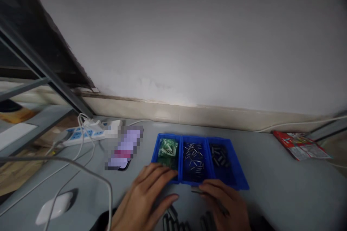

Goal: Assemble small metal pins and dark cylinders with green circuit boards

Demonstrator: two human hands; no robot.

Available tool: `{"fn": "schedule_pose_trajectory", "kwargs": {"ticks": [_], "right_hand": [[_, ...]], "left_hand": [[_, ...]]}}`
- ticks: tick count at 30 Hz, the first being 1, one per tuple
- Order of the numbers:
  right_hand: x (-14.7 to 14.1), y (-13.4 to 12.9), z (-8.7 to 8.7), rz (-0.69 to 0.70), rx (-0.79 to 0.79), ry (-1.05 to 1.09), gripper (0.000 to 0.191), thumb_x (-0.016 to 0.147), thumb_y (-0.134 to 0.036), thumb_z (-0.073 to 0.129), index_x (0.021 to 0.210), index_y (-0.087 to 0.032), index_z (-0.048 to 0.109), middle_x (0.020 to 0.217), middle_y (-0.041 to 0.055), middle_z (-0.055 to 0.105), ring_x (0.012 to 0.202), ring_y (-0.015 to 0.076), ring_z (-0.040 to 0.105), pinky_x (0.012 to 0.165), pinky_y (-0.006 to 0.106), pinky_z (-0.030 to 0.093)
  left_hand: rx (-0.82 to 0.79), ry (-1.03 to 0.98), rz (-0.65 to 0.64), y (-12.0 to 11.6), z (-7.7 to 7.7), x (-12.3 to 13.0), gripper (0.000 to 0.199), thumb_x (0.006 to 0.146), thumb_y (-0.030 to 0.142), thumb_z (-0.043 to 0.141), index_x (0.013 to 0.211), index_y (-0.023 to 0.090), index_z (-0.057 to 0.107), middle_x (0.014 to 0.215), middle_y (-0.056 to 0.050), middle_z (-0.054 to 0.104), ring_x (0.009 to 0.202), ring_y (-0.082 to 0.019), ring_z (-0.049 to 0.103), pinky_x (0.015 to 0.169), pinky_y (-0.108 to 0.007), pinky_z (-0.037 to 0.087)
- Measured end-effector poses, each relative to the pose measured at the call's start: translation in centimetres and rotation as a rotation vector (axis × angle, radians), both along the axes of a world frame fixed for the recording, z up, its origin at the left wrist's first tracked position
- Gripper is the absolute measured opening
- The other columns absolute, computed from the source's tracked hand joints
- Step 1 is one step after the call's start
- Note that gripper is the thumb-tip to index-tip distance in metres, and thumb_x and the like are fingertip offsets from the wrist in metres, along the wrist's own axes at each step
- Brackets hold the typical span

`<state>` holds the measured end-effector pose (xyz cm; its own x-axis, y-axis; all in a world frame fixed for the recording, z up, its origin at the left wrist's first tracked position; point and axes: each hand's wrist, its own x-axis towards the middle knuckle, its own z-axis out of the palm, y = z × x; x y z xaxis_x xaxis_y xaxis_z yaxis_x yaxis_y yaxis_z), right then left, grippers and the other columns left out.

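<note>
Two grips show in the head view: my left grip (143, 198) lies open against the blue three-compartment tray (235, 173); my right grip (225, 202) pinches narrow on a dark metal part (196, 190). A knock could spill the loose pins (193, 157); slack pressure could drop the part.

The three-compartment tray (199, 160) sits on the desk (271, 195) with bagged components (168, 151) in its left compartment, metal pins (193, 158) in the middle and short pieces (219, 155) in the right. Left of it lie a phone (121, 149) and a power strip (84, 133); right, a printed packet (300, 145).
</note>
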<state>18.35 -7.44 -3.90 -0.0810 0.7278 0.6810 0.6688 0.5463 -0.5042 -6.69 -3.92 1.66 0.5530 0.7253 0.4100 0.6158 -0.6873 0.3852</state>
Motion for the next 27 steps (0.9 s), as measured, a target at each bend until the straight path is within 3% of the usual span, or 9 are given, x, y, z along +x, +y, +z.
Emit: {"fn": "schedule_pose_trajectory", "kwargs": {"ticks": [5,8,12,19,27], "right_hand": [[0.1,-0.2,1.1,-0.092,0.023,0.098,0.013,0.093,-0.026,0.059,0.095,-0.029,0.072,0.086,0.0018,0.076,0.070,0.0189,0.074,0.059,0.028,0.063],[0.4,-0.4,1.5,-0.116,0.015,0.143,0.013,0.090,-0.023,0.061,0.095,-0.029,0.071,0.089,0.0021,0.076,0.072,0.0206,0.074,0.060,0.031,0.064],[1.2,0.2,2.0,-0.107,-0.024,0.105,0.012,0.091,-0.023,0.061,0.096,-0.030,0.070,0.094,0.0017,0.075,0.079,0.0214,0.074,0.067,0.035,0.064],[1.9,2.7,2.6,0.097,0.002,-0.076,0.011,0.096,-0.018,0.058,0.102,-0.024,0.064,0.095,0.0025,0.073,0.087,0.0182,0.071,0.080,0.032,0.058],[1.0,4.0,2.0,0.189,0.061,-0.130,0.010,0.099,-0.015,0.050,0.104,-0.020,0.057,0.092,0.0046,0.066,0.085,0.0172,0.063,0.079,0.032,0.051]], "left_hand": [[-0.041,-0.015,-0.247,1.2,1.6,4.8,0.034,0.096,0.026,0.059,0.129,0.024,0.059,0.106,-0.004,0.072,0.100,-0.020,0.065,0.084,-0.036,0.058],[-0.055,-0.094,-0.343,2.4,1.4,6.2,0.027,0.096,0.015,0.055,0.122,0.021,0.062,0.104,-0.002,0.073,0.098,-0.019,0.065,0.085,-0.035,0.056],[-0.051,-0.280,-0.439,3.7,0.2,6.7,0.020,0.097,0.016,0.055,0.114,0.018,0.065,0.103,-0.005,0.072,0.093,-0.018,0.066,0.083,-0.034,0.058],[0.134,-0.410,-0.408,4.1,-1.8,6.4,0.025,0.092,0.012,0.063,0.117,0.015,0.064,0.100,-0.006,0.073,0.092,-0.016,0.066,0.083,-0.031,0.059],[0.278,-0.390,-0.368,4.2,-1.9,5.5,0.025,0.091,0.011,0.064,0.116,0.014,0.065,0.098,-0.006,0.074,0.089,-0.015,0.067,0.081,-0.031,0.059]]}}
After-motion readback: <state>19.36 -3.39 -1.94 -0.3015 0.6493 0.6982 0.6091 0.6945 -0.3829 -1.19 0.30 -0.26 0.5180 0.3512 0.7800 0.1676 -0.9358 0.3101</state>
